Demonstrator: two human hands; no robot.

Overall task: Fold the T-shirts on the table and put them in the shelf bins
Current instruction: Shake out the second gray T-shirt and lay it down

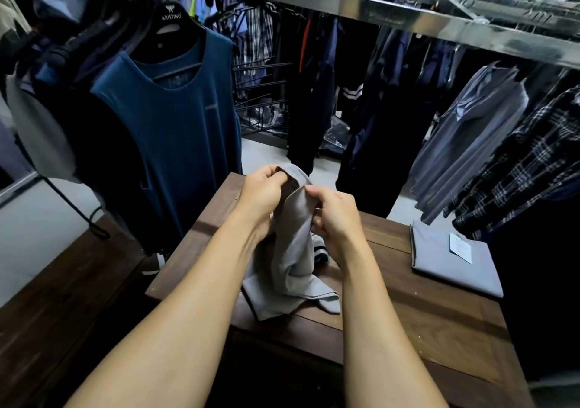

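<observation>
T-shirt (pixel 288 269) droops onto wooden table (pixel 423 323), hanging garments (pixel 175 119) all around.

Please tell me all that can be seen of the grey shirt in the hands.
The shirt is light grey, soft-looking knit cloth with dark edge trim. It is unfolded and bunched. The left hand and right hand pinch its raised top; its lower part lies crumpled on the wooden table.
</observation>
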